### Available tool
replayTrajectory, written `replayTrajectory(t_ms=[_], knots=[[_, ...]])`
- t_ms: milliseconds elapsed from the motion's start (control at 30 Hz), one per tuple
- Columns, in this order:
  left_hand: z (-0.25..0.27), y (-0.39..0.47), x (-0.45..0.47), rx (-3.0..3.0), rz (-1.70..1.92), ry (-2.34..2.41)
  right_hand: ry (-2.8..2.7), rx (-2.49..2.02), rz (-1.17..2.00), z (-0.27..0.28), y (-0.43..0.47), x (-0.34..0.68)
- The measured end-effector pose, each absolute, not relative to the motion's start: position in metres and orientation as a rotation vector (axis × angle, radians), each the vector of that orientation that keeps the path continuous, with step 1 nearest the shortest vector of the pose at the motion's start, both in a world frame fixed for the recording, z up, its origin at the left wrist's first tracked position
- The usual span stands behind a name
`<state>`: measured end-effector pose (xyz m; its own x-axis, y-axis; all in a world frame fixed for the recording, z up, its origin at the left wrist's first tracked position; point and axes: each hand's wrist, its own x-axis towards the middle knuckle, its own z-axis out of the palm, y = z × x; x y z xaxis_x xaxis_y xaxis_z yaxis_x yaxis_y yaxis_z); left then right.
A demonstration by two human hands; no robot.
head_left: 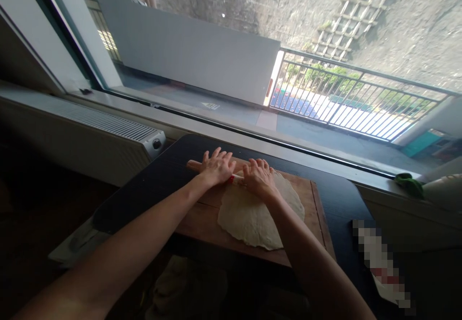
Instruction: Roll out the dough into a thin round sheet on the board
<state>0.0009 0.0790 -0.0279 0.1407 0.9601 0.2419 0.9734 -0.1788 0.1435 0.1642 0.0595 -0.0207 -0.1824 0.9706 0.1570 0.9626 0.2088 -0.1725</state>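
A large, thin, pale sheet of dough (252, 219) lies on a brown wooden board (202, 219). Across its far part runs a rolling pin (194, 165), mostly covered by my hands; its left end sticks out, and a white and red stretch shows between them. My left hand (218, 167) grips the pin near that end, palm down, fingers bent over the far side. Over the dough, my right hand (259, 178) is closed over the pin with curled fingers. The pin's right end is hidden behind this hand.
The board rests on a dark table (173, 161) beside a window sill (299, 154). A white radiator (119, 132) stands at the left. Toward the right edge of the table is a blurred-out item (382, 262); a green cloth-like thing (409, 185) lies on the sill.
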Motion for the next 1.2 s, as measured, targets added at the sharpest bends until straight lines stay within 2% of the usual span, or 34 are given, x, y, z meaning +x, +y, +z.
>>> replayTrajectory(t_ms=[167,300,467,600,733,833,1000,1200], knots=[[-0.038,0.056,-0.007,-2.321,-0.429,-1.895,-2.256,-1.774,0.042,-0.032,0.039,0.158],[-0.031,0.084,0.004,-2.277,-0.373,-2.088,-2.152,-1.813,-0.032,-0.022,0.062,0.162],[-0.023,0.116,0.012,-2.285,-0.347,-2.192,-2.139,-1.59,-0.183,-0.017,0.067,0.18],[-0.03,0.099,0.009,-2.248,-0.541,-2.08,-2.191,-1.607,-0.19,-0.031,0.05,0.194],[-0.036,0.072,0.009,-2.298,-0.716,-1.706,-2.127,-1.82,-0.116,-0.037,0.056,0.199],[-0.035,0.076,0.012,-2.355,-0.648,-1.639,-2.168,-1.852,-0.051,-0.034,0.072,0.199],[-0.026,0.112,0.018,-2.389,-0.433,-1.885,-2.118,-1.959,0.017,-0.021,0.101,0.199],[-0.033,0.095,0.013,-2.426,-0.426,-1.813,-2.259,-1.852,-0.01,-0.023,0.076,0.199]])
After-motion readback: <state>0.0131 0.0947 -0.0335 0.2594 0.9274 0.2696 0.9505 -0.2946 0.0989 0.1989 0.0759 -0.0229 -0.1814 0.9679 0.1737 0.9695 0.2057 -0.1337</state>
